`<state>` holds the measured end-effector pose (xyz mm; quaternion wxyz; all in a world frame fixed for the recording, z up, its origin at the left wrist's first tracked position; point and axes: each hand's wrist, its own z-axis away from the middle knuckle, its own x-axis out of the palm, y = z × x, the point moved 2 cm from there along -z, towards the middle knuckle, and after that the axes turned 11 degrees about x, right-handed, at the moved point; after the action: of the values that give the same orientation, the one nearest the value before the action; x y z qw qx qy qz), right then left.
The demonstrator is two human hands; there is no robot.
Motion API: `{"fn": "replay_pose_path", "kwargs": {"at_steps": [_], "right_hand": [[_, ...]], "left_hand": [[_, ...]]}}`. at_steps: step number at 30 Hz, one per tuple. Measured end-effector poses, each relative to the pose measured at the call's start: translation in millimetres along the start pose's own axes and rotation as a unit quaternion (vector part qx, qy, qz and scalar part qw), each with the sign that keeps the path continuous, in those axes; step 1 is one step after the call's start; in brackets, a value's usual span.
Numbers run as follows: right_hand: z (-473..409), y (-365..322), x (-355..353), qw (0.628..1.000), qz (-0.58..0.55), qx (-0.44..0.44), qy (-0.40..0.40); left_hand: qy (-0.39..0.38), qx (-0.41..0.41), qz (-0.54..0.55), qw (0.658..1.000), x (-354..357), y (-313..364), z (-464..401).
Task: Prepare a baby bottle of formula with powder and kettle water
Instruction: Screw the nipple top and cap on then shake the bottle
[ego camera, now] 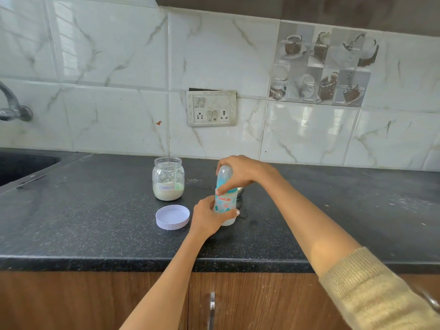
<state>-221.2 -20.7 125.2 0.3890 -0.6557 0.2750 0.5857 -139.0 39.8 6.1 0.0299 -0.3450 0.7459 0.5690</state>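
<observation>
A clear baby bottle [225, 203] with teal prints and an orange "LuvLap" logo stands upright on the black counter [95, 222]. White liquid shows at its base. My left hand [207, 217] wraps around the bottle's lower body. My right hand [240, 172] grips the translucent cap and teal collar at the top. An open glass jar [168, 178] labelled "Formula" holds white powder and a pale green scoop, left of the bottle. Its lavender lid [172, 217] lies upturned in front of it. A metal object sits mostly hidden behind the bottle.
A dark sink [21, 165] lies at the far left under a wall tap [14, 108]. A switch and socket plate [211, 108] is on the tiled wall behind. Wooden cupboard doors with a metal handle [211, 308] are below the counter edge.
</observation>
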Motion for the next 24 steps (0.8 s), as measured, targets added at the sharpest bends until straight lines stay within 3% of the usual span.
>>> {"fn": "replay_pose_path", "kwargs": {"at_steps": [5, 10, 20, 24], "right_hand": [[1, -1, 11, 0.995, 0.026, 0.009, 0.097], [-2, -9, 19, 0.982, 0.059, 0.088, 0.155], [-20, -31, 37, 0.939, 0.120, 0.269, 0.176], [-18, -32, 36, 0.947, 0.061, 0.270, 0.164]], "left_hand": [[0.017, 0.002, -0.008, 1.000, 2, 0, -1], [0.035, 0.000, -0.029, 0.999, 2, 3, 0], [0.022, -0.008, -0.089, 0.996, 1, 9, -1], [0.014, 0.008, -0.098, 0.995, -2, 9, 3]]}}
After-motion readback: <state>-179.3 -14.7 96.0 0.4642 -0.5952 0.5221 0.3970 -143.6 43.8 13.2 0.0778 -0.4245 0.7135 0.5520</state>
